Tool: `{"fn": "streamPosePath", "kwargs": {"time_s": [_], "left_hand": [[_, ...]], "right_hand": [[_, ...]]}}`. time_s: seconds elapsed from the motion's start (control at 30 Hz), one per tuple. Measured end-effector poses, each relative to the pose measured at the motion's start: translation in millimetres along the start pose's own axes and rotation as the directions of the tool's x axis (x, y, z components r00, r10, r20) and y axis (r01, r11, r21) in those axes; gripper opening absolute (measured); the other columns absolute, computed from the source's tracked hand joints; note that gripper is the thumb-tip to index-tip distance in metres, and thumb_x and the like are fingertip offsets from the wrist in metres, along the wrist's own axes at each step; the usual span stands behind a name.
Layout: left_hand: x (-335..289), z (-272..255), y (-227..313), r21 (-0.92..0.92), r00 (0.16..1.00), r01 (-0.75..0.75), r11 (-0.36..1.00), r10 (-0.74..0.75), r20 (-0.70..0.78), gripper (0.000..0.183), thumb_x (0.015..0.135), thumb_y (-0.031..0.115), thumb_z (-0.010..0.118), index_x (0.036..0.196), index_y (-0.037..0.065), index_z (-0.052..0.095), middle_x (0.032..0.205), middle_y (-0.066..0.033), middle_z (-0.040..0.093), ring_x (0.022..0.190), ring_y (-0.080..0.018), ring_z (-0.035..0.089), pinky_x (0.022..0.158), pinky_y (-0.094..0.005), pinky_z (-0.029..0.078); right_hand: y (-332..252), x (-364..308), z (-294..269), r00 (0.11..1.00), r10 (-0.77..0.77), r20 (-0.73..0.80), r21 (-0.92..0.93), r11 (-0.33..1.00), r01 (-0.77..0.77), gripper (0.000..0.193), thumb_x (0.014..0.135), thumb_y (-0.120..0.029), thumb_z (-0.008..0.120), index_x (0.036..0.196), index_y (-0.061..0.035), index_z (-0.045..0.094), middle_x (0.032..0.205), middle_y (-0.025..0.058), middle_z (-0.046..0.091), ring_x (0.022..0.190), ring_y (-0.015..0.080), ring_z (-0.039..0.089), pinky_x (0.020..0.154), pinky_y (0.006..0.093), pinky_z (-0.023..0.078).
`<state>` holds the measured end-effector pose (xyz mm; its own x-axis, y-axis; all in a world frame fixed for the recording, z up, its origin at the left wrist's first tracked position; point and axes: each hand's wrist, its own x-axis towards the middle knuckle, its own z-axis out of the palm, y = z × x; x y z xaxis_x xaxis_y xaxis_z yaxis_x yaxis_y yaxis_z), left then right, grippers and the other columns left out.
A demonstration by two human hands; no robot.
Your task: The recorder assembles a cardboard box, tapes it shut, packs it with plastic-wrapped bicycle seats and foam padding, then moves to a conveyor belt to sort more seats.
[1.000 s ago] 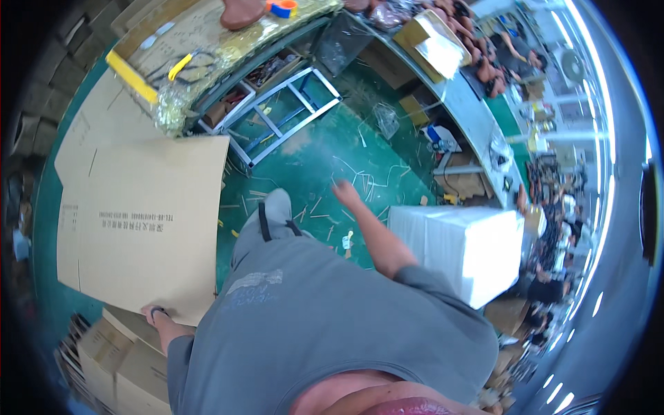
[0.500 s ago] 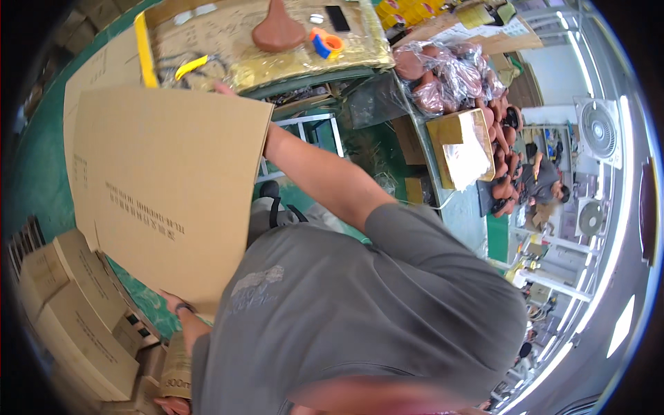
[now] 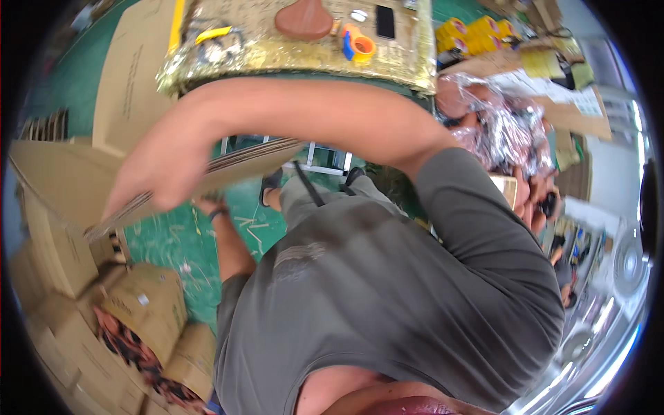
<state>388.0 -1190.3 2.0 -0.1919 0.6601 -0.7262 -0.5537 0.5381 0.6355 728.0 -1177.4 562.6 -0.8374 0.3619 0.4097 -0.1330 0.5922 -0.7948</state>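
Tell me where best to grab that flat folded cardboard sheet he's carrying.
Probably along its long edges, one hand each side: the flat cardboard sheet lies nearly edge-on and level. The right hand already grips its near end from above; the left hand sits beneath it.

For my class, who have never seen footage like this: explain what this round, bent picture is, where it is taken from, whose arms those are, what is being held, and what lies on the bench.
There is no machine here. A person wears a wide fisheye camera on the head, looking down, so the picture is round and straight edges bend near the rim. The grey T-shirt is the wearer's own. The right hand, its arm reaching across the chest, grips a flattened cardboard box, seen nearly edge-on. The left hand is below that cardboard, mostly hidden, so whether it grips anything cannot be told. At the top is a workbench with a gold-coloured cover. On it lie a brown bicycle saddle, an orange tape dispenser and a black phone. More cardboard boxes stand on the green floor at the left.
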Motion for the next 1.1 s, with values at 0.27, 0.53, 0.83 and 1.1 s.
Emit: {"fn": "streamPosePath", "kwargs": {"time_s": [0.27,0.53,0.83,1.1], "left_hand": [[-185.0,109.4,-155.9,-0.243,0.836,0.023,0.970,0.115,0.537,0.076,0.099,0.072,0.060,0.147,0.013,0.061,0.147,-0.0122,0.067,0.135,-0.0374,0.060,0.119,-0.0583,0.046],[-403.3,68.4,-12.5,-0.398,0.815,-0.570,0.719,0.558,-0.157,0.092,0.107,0.080,0.033,0.165,0.009,0.043,0.161,-0.0191,0.053,0.143,-0.0399,0.056,0.120,-0.0606,0.045],[-332.8,-57.8,21.7,0.173,0.532,-0.731,0.660,0.710,-0.461,0.080,0.113,0.056,0.047,0.155,-0.012,0.047,0.148,-0.0290,0.062,0.126,-0.0392,0.068,0.107,-0.0485,0.056],[-282.5,-66.6,49.5,0.648,0.474,-0.621,0.442,0.870,-0.140,0.069,0.089,0.002,0.078,0.153,-0.005,0.051,0.137,-0.0214,0.072,0.120,-0.0311,0.072,0.106,-0.0426,0.056]], "right_hand": [[-164.3,-388.2,88.4,0.699,0.707,-0.104,-0.138,0.686,-0.714,0.083,0.087,0.012,0.056,0.165,-0.0117,0.047,0.156,0.0226,0.060,0.144,0.0417,0.058,0.119,0.0502,0.048],[-193.6,-608.3,176.9,0.465,0.839,-0.284,-0.178,0.430,-0.885,0.057,0.086,-0.015,0.083,0.140,-0.0045,0.071,0.137,0.0221,0.073,0.134,0.0399,0.064,0.116,0.0447,0.049],[-143.9,-629.2,160.7,0.350,0.936,-0.040,0.195,0.351,-0.916,0.066,0.095,-0.050,0.079,0.143,-0.0055,0.071,0.145,0.0185,0.071,0.129,0.0336,0.068,0.112,0.0428,0.051],[-148.8,-559.8,119.3,0.364,0.780,-0.509,-0.548,0.032,-0.836,0.051,0.101,-0.048,0.073,0.128,-0.0057,0.076,0.106,0.0279,0.077,0.099,0.0478,0.074,0.087,0.0556,0.060]]}}
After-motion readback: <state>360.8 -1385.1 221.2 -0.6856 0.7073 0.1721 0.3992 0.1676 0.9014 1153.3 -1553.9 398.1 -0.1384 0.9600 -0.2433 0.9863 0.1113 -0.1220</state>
